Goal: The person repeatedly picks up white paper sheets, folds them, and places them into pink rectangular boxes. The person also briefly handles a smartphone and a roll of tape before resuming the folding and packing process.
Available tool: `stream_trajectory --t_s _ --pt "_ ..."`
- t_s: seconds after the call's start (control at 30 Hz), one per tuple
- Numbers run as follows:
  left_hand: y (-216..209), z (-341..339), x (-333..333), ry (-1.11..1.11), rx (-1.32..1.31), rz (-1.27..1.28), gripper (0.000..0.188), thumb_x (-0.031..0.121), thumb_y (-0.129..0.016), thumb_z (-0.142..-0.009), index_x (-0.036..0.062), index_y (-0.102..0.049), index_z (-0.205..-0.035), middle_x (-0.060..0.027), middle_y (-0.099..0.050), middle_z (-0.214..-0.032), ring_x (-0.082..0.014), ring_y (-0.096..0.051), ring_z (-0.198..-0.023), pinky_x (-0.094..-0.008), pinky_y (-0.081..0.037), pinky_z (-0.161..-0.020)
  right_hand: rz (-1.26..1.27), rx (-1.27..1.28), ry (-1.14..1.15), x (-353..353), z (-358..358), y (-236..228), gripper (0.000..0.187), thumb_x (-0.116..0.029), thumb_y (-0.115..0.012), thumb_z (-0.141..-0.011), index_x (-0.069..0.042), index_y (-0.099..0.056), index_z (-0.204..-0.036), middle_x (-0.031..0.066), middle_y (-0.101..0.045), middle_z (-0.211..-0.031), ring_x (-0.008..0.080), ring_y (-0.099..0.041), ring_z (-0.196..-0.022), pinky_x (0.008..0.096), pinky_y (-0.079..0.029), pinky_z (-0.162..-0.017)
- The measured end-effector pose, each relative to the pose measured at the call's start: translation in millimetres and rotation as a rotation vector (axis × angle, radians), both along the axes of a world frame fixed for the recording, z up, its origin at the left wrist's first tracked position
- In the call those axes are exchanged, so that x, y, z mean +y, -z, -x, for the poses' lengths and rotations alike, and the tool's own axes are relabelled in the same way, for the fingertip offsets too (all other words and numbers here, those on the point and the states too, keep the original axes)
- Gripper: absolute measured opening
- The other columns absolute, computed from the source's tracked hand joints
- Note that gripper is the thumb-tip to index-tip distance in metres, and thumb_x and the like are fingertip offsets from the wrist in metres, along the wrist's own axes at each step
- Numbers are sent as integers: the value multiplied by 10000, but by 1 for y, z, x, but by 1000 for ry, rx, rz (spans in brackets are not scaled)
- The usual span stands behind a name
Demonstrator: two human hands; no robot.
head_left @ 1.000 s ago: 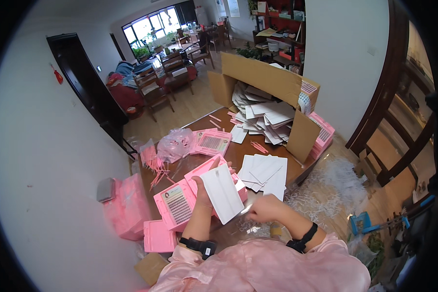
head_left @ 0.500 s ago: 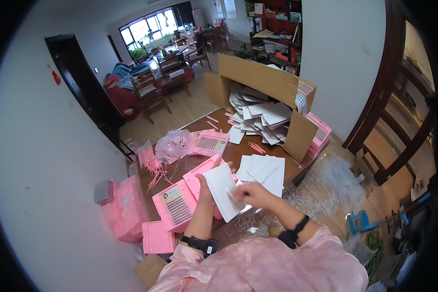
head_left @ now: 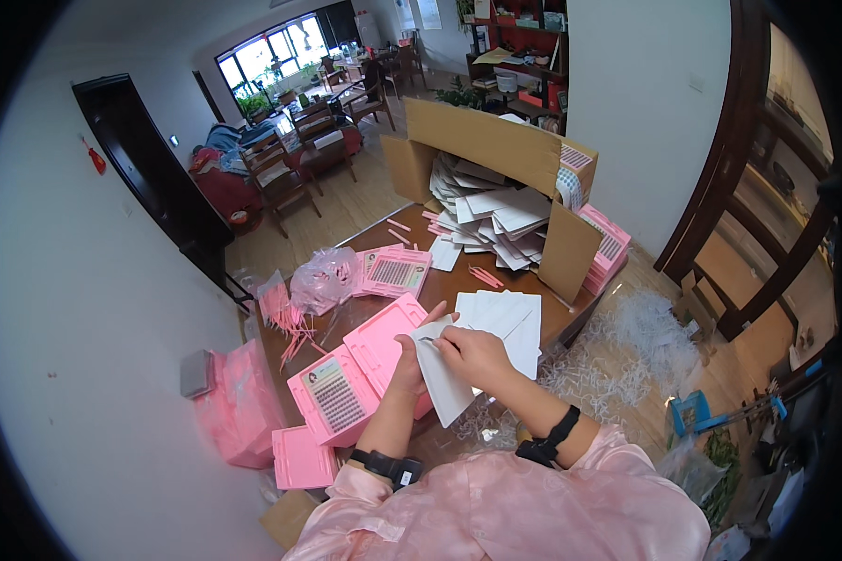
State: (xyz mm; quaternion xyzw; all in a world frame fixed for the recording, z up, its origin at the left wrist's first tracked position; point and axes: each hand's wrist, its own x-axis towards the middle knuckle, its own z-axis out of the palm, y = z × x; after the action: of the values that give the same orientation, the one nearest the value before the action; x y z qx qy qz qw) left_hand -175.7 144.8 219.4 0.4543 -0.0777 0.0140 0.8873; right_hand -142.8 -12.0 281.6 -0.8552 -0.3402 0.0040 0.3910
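Observation:
My left hand (head_left: 408, 363) grips a flat white card (head_left: 447, 391) by its left side, thumb toward me. At the card's upper end my right hand (head_left: 475, 355) is closed in a pinch. A small dark mark or strip shows beside those fingertips, too small to name. Under and left of my left hand stands an open pink box (head_left: 382, 335). Beside it is a pink case with rows of false eyelashes (head_left: 335, 395). Several white cards (head_left: 515, 313) lie stacked on the brown table (head_left: 346, 323), just beyond my right hand.
A cardboard box (head_left: 486, 140) full of white cards stands at the back, with pink cases (head_left: 603, 245) beside it. Pink tweezers (head_left: 484, 277), a plastic bag (head_left: 326, 280) and more eyelash cases (head_left: 395, 271) lie on the table. Shredded filler (head_left: 627, 346) covers floor at right.
My right hand has moved from the card's right side up to its upper end and pinches there. The card has turned slightly in my left hand. The whole view has shifted a little.

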Motion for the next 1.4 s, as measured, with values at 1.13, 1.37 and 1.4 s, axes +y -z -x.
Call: stream_trajectory --t_s 1.13,1.37,1.4 --pt "-33 -30 -6 -150 10 209 1259 964 -411 -731 91 -219 -1618 -248 -496 -1471 -416 -575 -1272 -585 -487 -1047 -21 -97 -18 -88 -69 43 226 -294 -592 -952 -97 -674 -877 136 -697 -789 384 -677 -760 503 -526 -665" --pt "-42 -19 -23 -188 61 146 1325 1003 -348 -691 64 -216 -1617 -240 -411 -1553 -403 -506 -1336 -531 -509 -1032 -65 -240 53 -25 -84 1 180 -243 -615 -942 -95 -662 -849 104 -672 -747 327 -663 -716 454 -493 -612" --pt "-41 -17 -23 -194 46 160 1327 1003 -347 -694 61 -210 -1618 -239 -415 -1549 -399 -509 -1331 -528 -513 -1028 -29 -216 61 -24 -84 2 178 -241 -616 -941 -97 -665 -848 101 -673 -746 322 -664 -715 452 -493 -611"
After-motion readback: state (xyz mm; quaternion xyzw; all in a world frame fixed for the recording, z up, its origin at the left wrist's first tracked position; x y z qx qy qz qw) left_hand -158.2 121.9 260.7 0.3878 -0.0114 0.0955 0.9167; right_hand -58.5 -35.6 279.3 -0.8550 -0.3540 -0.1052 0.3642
